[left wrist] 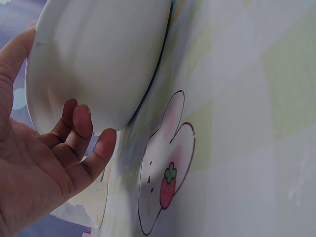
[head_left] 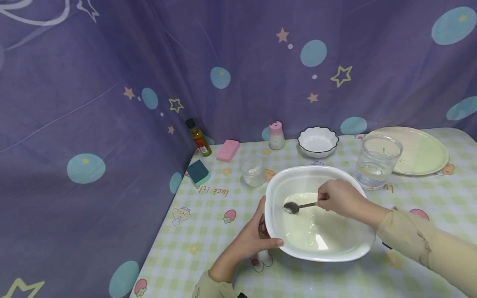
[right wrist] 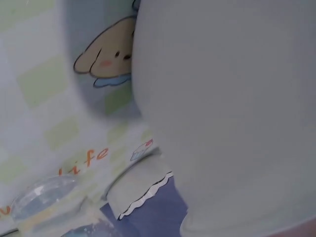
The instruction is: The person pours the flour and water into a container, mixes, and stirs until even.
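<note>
Head view shows the white basin [head_left: 320, 215] mid-table on the checked cloth [head_left: 208, 231], pale liquid inside. Her right hand [head_left: 340, 198] pinches a spoon [head_left: 296, 206] and should stir gently, I'd say, while the left hand [head_left: 257, 236] clasps the rim firmly against tipping.

The tablecloth [head_left: 208, 223] bears orange lettering reading "luck life", seen upside down.
</note>
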`<state>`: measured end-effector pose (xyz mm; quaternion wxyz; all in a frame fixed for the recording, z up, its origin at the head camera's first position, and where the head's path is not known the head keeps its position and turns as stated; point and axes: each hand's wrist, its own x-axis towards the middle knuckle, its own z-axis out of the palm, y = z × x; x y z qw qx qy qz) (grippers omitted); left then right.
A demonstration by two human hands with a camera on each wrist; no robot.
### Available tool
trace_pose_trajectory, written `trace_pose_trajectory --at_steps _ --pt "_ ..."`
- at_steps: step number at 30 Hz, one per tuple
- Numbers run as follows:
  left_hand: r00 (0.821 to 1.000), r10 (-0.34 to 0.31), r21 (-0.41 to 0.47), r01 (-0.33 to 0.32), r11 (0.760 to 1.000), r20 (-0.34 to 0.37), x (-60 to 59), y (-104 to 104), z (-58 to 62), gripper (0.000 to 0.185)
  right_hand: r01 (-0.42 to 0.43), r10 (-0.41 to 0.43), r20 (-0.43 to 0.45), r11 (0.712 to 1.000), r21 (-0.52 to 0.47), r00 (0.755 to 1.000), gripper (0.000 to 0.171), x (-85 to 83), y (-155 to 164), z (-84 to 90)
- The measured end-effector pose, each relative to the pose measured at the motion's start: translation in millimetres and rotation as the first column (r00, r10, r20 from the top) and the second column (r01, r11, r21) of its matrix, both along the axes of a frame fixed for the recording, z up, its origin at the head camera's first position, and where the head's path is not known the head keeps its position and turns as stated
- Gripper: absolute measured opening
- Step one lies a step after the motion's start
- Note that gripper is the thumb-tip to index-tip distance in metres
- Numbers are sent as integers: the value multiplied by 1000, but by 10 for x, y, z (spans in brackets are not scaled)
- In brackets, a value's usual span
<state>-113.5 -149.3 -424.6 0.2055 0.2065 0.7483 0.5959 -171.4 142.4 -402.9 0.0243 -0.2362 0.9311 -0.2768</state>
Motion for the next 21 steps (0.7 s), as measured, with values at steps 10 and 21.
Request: trace_pose_trajectory --at_steps 10,21 --pt "1000 5 -2 -5 1000 5 2 -4 0 117 69 -56 -152 994 81 987 29 -85 184 58" --pt "1000 12 5 -12 1000 9 4 -2 2 116 99 -62 -183 974 203 981 33 -56 471 256"
